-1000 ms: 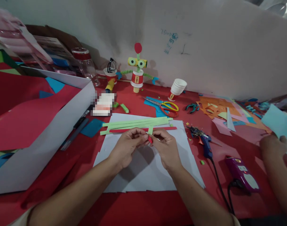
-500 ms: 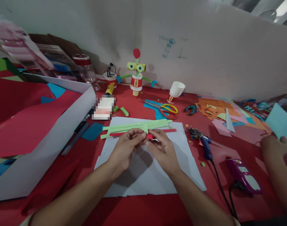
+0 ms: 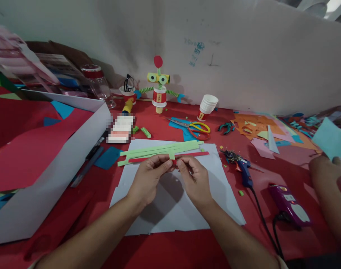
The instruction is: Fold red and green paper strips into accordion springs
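Two-handed pinch, with fingertips of the left hand [image 3: 144,180] and right hand [image 3: 195,180] grasping a small red piece [image 3: 174,162], a green tab [image 3: 172,152] upright against it, over the white paper [image 3: 165,218] near its far edge. Done, by the look: folded green pieces [image 3: 146,132] just beyond that paper's far-left corner, and a paper-cup figure [image 3: 159,98] towards the table's [image 3: 156,252] far edge. Remaining, apparently: long green strips [image 3: 159,148] and a red strip [image 3: 193,154], flat along the paper's far edge, unfolded. Early stage, by judgement; any join under the fingertips, impossible to tell.
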Demonstrator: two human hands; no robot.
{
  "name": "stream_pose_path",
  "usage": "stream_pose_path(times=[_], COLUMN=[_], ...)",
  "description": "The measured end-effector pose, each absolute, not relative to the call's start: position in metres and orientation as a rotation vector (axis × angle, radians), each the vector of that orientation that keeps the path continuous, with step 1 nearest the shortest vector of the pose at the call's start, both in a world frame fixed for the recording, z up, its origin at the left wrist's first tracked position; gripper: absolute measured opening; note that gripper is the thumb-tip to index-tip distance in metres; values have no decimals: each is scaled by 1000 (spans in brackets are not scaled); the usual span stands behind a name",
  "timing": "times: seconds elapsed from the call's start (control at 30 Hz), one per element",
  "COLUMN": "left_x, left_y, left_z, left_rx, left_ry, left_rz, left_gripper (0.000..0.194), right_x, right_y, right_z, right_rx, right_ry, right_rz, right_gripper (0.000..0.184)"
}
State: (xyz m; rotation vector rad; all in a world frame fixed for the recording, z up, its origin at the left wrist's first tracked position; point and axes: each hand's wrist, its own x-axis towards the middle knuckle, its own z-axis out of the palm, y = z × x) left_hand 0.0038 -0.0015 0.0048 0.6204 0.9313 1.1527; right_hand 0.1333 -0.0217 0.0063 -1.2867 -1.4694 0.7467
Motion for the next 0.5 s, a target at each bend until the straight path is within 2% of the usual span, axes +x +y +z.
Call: stream_pose_path(times=[0.23,0.5], left_x=[5,3], left_y=[-3,-2], left_z=[8,5], left_rx=[616,635], left_ry=[922,880], left_rz=[1155,1064], left_gripper=[22,18], right_x=[134,134], right_y=[-23,-17], right_z=[4,4], right_rx=[-1331,-1255], right_ry=[-1502,-1203], right_rz=[733,1074], right_gripper=[15,20])
